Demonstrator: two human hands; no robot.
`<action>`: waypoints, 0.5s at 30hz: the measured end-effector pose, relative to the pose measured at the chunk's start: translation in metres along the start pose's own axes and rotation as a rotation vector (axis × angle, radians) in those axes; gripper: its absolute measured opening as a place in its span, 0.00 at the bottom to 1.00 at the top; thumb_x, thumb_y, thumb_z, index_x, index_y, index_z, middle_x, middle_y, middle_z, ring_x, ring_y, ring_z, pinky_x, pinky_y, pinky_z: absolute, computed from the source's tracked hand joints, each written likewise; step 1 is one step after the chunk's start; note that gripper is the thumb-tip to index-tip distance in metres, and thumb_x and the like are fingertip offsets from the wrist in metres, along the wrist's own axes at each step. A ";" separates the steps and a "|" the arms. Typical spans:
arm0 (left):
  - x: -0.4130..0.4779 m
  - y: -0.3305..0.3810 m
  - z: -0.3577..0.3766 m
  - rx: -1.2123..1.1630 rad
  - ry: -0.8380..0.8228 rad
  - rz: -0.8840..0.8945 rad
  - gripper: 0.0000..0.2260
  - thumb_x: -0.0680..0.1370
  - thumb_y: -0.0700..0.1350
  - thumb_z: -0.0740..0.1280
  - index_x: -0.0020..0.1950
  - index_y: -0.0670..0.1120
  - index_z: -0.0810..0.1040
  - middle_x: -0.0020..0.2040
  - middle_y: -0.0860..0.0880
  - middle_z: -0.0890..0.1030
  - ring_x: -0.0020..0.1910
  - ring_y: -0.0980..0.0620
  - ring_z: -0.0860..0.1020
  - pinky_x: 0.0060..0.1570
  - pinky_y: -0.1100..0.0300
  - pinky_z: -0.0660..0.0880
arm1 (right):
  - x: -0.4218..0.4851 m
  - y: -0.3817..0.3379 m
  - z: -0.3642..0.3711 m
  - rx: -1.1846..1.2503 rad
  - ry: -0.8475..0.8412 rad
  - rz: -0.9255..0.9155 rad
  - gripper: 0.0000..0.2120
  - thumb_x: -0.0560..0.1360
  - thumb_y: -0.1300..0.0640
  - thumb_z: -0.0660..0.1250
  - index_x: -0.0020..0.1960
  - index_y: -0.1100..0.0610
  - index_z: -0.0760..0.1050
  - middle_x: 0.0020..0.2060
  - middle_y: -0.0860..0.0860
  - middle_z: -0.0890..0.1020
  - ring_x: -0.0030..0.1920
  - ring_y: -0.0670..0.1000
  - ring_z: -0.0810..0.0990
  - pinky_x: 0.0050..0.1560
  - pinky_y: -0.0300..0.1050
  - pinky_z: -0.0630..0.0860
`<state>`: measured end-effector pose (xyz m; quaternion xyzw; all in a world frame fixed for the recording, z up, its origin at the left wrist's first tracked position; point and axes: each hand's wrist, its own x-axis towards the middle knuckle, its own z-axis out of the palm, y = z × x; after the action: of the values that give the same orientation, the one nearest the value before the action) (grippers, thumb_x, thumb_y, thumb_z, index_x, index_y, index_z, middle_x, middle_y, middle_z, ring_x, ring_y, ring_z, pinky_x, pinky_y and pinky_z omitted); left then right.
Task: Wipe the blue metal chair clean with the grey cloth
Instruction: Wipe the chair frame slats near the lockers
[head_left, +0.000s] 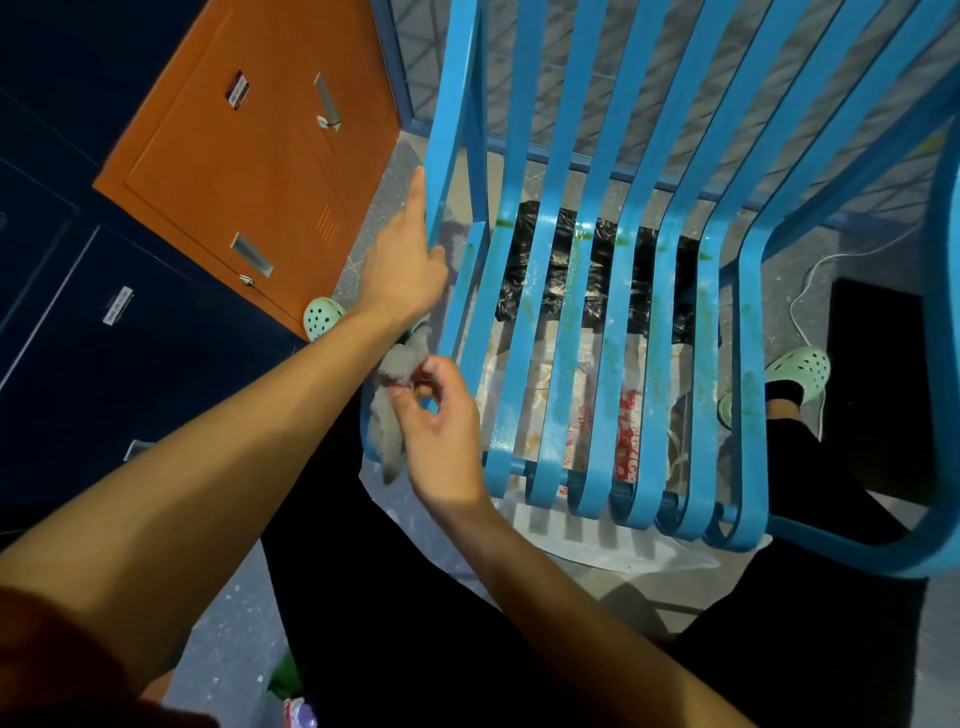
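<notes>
The blue chair (613, 291), made of curved metal slats with greenish stains, stands on the floor. The left hand (402, 265) grips its left frame. The right hand (441, 415) pinches the soft grey cloth (395, 400) with curled fingers (415, 382) beside the seat.

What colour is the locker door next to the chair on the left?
Orange: the locker door beside the blue chair shows clearly in the head view.

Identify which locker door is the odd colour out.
The orange locker door, upper left behind the blue metal chair. The locker doors beside and below it are all dark navy.
</notes>
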<state>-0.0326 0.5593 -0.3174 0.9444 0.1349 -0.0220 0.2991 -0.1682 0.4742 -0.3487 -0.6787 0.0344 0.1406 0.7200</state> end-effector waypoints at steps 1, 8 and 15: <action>0.000 0.000 0.000 -0.010 -0.007 -0.005 0.38 0.81 0.38 0.64 0.82 0.54 0.44 0.66 0.43 0.75 0.49 0.46 0.80 0.47 0.47 0.81 | -0.003 0.005 -0.002 -0.041 -0.034 -0.010 0.05 0.78 0.60 0.65 0.53 0.61 0.73 0.48 0.57 0.76 0.48 0.49 0.76 0.51 0.42 0.74; -0.001 -0.001 -0.002 -0.027 -0.030 -0.014 0.38 0.81 0.37 0.63 0.82 0.55 0.43 0.62 0.44 0.76 0.46 0.45 0.80 0.45 0.43 0.81 | -0.008 0.041 -0.053 -0.296 -0.255 0.203 0.07 0.78 0.59 0.67 0.55 0.59 0.76 0.52 0.56 0.78 0.52 0.50 0.77 0.54 0.42 0.74; 0.002 0.001 -0.002 0.075 -0.030 -0.020 0.41 0.79 0.36 0.66 0.82 0.52 0.42 0.49 0.46 0.77 0.38 0.49 0.77 0.40 0.46 0.81 | 0.070 0.032 -0.080 -0.773 -0.241 -0.095 0.04 0.78 0.63 0.64 0.49 0.56 0.70 0.49 0.50 0.73 0.47 0.47 0.73 0.46 0.33 0.67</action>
<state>-0.0300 0.5600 -0.3153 0.9531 0.1390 -0.0441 0.2650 -0.0982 0.4076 -0.4030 -0.8790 -0.1368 0.1882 0.4162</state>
